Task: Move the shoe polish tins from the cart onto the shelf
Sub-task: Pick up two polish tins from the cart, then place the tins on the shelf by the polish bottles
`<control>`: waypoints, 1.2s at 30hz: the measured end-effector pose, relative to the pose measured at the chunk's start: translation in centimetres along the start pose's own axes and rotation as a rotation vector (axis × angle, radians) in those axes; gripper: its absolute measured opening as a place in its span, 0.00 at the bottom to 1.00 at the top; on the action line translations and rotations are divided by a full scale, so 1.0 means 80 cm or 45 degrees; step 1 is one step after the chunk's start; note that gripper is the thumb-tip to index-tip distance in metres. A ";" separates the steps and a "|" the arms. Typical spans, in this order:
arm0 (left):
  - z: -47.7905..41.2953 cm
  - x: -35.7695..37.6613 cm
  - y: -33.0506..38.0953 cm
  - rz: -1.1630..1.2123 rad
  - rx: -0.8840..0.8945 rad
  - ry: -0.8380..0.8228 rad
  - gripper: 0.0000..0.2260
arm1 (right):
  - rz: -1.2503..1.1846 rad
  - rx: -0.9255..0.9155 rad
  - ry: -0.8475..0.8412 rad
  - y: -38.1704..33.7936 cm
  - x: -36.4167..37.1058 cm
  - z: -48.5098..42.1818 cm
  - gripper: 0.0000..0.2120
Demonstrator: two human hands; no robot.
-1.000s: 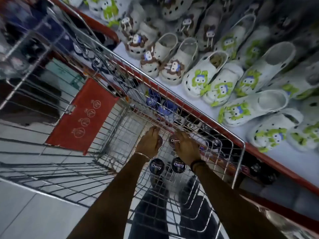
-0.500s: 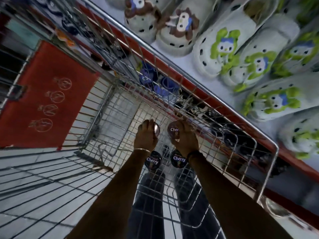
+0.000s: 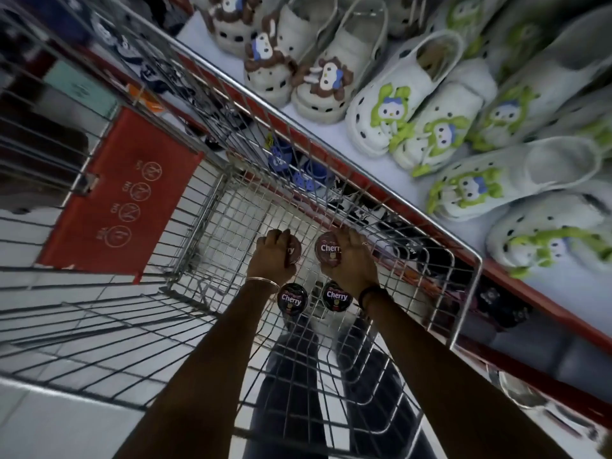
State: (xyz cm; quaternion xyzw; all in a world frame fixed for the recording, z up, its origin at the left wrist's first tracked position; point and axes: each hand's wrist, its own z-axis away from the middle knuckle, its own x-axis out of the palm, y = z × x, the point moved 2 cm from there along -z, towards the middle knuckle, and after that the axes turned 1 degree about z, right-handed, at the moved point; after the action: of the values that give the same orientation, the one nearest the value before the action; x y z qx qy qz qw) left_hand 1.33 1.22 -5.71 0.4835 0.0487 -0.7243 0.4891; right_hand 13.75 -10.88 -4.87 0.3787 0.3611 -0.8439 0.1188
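Dim, soft-focus view, edges smeared and bowed by wide-angle distortion.

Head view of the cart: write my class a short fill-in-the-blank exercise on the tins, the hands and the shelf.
1. Each hand, left hand and right hand, grips ____ tin.
2. Besides the held tins, ____ more tins lie on the floor of the cart.
3. The word printed on the lids is ____.
4. The shelf beside the cart is stocked with white ____.

Missing words: one; two; Cherry; clogs
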 end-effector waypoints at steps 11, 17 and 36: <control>0.105 -0.107 0.089 0.080 0.144 0.256 0.32 | -0.123 -0.169 0.132 -0.051 -0.144 0.090 0.36; 0.157 -0.173 0.158 0.052 0.262 0.360 0.31 | -0.090 -0.268 0.202 -0.062 -0.238 0.138 0.38; 0.280 -0.337 0.502 -0.147 0.886 0.589 0.32 | -0.053 -0.278 0.883 -0.043 -0.589 0.338 0.30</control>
State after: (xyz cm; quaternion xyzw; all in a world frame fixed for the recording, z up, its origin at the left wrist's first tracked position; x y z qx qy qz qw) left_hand 18.52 -13.85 42.45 0.7661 -0.0632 -0.5963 0.2314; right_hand 29.43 -30.80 43.36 0.6200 0.4757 -0.6238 0.0117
